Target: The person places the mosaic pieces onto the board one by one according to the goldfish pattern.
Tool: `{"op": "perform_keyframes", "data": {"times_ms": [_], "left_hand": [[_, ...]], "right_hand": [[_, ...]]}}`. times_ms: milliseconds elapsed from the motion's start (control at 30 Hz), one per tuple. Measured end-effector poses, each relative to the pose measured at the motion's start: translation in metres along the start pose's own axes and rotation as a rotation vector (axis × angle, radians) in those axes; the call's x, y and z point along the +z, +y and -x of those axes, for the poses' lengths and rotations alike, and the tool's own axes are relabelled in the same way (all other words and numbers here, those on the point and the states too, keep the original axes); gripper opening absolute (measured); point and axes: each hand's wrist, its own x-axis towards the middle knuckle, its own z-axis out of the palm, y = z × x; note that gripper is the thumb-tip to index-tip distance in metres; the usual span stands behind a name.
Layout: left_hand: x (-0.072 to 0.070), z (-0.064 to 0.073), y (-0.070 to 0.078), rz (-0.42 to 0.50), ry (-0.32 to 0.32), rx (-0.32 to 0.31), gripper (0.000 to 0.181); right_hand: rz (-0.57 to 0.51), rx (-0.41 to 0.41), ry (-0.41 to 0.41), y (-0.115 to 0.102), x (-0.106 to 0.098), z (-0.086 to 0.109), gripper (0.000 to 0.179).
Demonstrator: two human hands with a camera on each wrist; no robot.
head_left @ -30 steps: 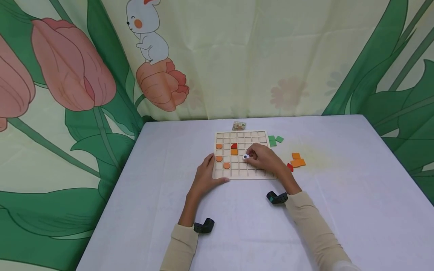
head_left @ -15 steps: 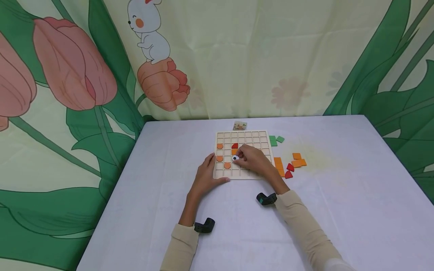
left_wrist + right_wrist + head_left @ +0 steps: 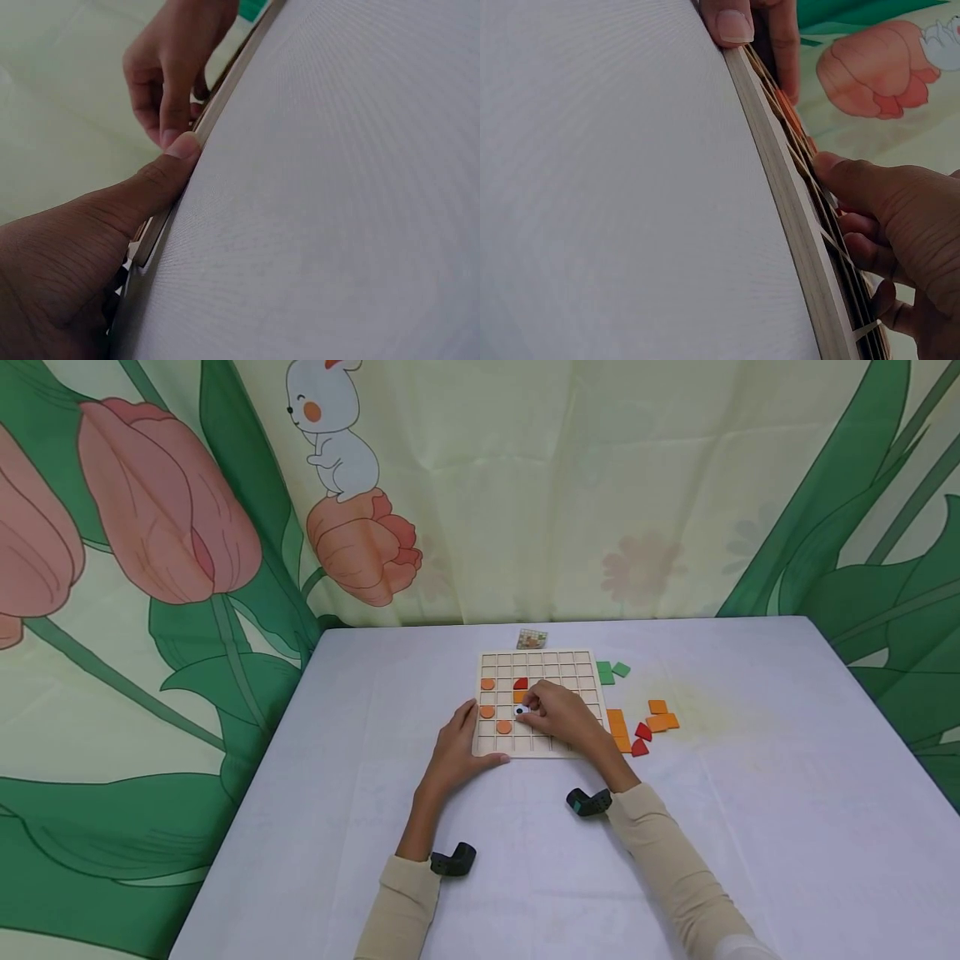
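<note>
In the head view, best hold the gridded board [image 3: 551,664] steady with the spread left hand [image 3: 453,749] and seat the white piece [image 3: 519,711] level; it sits pinched in the right hand [image 3: 557,712], rightward of the left. The left wrist view shows the left thumb [image 3: 154,178] against the board's edge. In the right wrist view, the piece cannot be made out.

The black-dotted white disc [image 3: 520,711] and an orange square [image 3: 519,697] are partly covered by the right grip [image 3: 557,712]. The pattern of the small card [image 3: 532,639] cannot be made out. Both beige sleeves [image 3: 397,906] are cut off below.
</note>
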Motion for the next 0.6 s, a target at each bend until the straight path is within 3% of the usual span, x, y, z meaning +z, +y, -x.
{"op": "perform_keyframes", "data": {"times_ms": [600], "left_hand": [[0.0010,0.0000,-0.0005,-0.005,0.001,0.000,0.117]], "right_hand": [[-0.024,-0.015,0.007,0.0009,0.0000,0.0006,0.030]]}}
